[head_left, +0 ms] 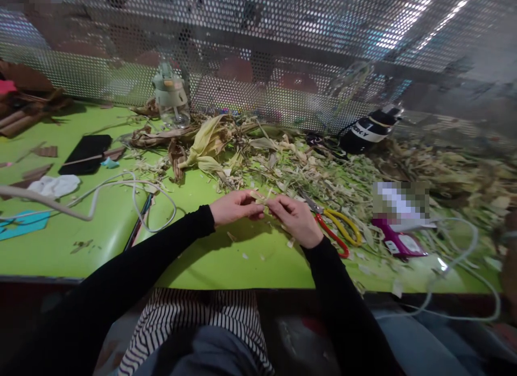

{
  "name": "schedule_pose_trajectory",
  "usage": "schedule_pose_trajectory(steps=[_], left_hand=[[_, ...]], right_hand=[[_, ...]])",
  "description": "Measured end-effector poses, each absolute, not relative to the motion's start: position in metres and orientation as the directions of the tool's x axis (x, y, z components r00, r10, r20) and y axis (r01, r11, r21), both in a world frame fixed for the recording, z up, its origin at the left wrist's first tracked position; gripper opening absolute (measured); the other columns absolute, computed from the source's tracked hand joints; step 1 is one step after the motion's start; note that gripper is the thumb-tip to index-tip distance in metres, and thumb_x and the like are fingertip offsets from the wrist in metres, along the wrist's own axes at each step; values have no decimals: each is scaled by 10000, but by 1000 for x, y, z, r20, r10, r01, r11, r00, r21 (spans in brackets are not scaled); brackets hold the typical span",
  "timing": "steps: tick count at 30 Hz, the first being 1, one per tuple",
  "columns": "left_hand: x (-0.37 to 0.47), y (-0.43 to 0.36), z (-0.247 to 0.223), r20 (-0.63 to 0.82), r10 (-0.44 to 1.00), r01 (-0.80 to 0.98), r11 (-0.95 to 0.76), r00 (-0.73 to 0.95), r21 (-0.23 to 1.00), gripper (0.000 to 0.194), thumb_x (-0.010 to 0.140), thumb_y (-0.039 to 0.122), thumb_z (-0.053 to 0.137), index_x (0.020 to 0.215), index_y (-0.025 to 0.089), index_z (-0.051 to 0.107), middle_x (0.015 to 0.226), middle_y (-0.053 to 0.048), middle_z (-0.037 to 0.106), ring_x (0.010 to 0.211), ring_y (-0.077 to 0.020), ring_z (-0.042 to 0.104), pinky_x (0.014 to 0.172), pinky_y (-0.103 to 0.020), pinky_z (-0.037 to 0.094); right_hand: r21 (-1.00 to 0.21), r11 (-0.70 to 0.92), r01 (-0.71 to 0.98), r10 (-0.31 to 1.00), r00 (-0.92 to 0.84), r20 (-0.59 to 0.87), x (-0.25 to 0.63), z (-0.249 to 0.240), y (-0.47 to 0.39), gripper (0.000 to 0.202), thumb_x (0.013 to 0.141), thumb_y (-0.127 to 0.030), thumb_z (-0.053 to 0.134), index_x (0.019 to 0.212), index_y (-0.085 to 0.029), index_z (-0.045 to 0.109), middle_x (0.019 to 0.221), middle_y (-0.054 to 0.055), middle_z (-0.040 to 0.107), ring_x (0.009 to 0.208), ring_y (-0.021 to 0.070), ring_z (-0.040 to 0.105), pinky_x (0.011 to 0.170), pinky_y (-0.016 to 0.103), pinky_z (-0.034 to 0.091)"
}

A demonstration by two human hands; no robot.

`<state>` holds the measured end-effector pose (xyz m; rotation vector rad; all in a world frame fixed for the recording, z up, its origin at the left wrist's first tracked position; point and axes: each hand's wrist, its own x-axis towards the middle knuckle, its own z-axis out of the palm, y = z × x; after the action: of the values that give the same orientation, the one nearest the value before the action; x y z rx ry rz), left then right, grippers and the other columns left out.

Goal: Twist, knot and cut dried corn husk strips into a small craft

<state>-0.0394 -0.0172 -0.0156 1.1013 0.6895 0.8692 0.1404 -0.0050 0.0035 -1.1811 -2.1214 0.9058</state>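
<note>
Over the green table (250, 263), my left hand (235, 208) and my right hand (297, 221) meet fingertip to fingertip. Both are closed in a pinch on a small pale husk piece (262, 199). Scissors (341, 228) with one yellow and one red handle lie just right of my right hand. Beyond my hands spreads a heap of shredded husk (299, 166), with a larger yellow-green husk (208, 141) at its left part. Small scraps lie on the table below my fingers.
A bottle (172, 98) stands by the perforated metal screen (250, 58); a black bottle (367, 132) leans at the right. A phone (85, 154), white tissue (54, 186) and cable (135, 203) lie left. A purple packet (398, 241) and another cable (472, 246) lie right.
</note>
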Motion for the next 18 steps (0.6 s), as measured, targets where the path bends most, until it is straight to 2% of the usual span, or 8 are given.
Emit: schedule_pose_trajectory(steps=[6,10,13,15,18], left_hand=[[-43,-16,-15,-65,903,-350,230,424,908,283,707,344,697,794,107,569,687,-6,637,612,-58,571,711,-251,463],[-45,-16,-11,-58,921,-361,209,386,909,236,736,301,678,803,107,562,685,-6,642,609,-57,581,709,-246,464],[-45,-16,-11,-43,906,-298,183,421,937,286,744,269,669,946,121,531,676,-1,655,588,-63,587,650,-230,459],[-43,-17,-13,-43,902,-251,165,430,954,346,747,244,666,1012,137,471,653,7,659,556,-65,582,611,-219,453],[-38,-19,-17,-56,919,-195,142,391,970,340,754,227,657,975,154,409,649,9,658,556,-69,591,581,-204,447]], right_hand=[[-755,479,448,855,-434,286,147,5,-5,355,843,-436,521,598,-183,481,560,-33,413,516,91,370,499,228,312],[-800,438,410,866,-430,253,149,6,-5,361,860,-462,488,627,-186,492,564,-27,433,501,94,383,482,233,320],[-829,399,391,876,-429,219,144,4,-5,343,878,-487,440,750,-186,544,606,-19,466,515,97,412,473,228,334],[-844,370,388,887,-418,197,139,1,-6,327,871,-485,454,790,-185,555,612,-23,470,513,93,415,467,222,335],[-883,310,353,913,-368,174,132,-5,-8,281,839,-462,521,786,-187,547,599,-36,475,497,87,416,463,216,341]])
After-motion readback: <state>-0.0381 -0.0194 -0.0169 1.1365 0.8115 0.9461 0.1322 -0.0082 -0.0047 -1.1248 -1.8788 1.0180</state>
